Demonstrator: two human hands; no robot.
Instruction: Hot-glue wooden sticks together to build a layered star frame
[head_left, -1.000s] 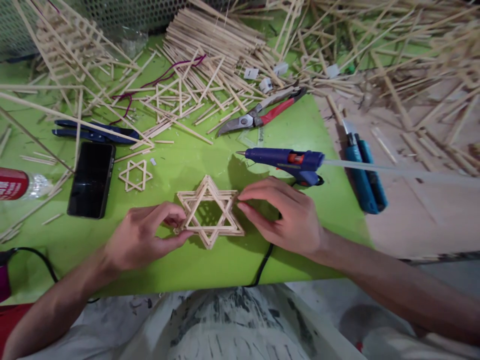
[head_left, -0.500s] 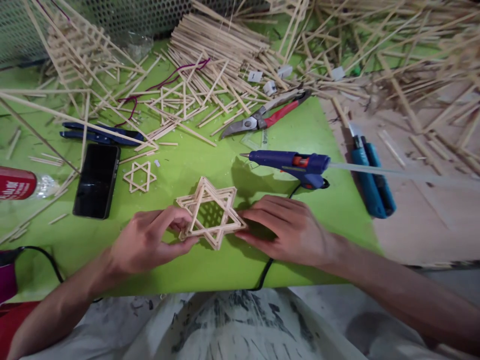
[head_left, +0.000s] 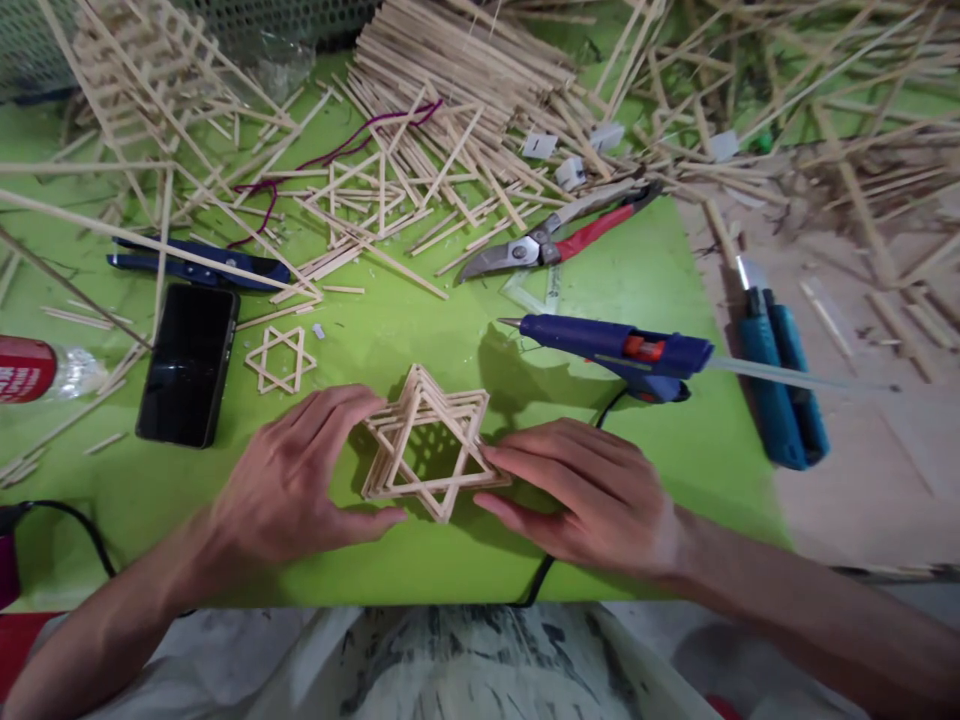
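Note:
A star of stacked wooden sticks (head_left: 442, 490), several layers thick and six-pointed, rests on the green table in front of me. My left hand (head_left: 292, 485) is open at its left side, thumb and fingers spread well apart around the left points. At the opposite side, my right hand (head_left: 581, 495) has its fingers and thumb around the right point, index fingertip against the sticks. A flat single-layer stick star (head_left: 280, 360) lies farther left, beside a black phone (head_left: 187, 365). Beyond my right hand lies a blue hot glue gun (head_left: 615, 345) with a clear glue stick in its back.
Red-handled pruning shears (head_left: 555, 240) and a dark blue cutting tool (head_left: 202, 265) lie farther back. Teal utility knives (head_left: 780, 380) are at the right. Loose sticks (head_left: 465, 80) pile up behind. A red-labelled bottle (head_left: 45, 370) lies left; a black cord (head_left: 538, 578) passes under my right hand.
My left hand has let go of the stacked star and spread its fingers. My right hand stays at the right point. The whole view has shifted slightly.

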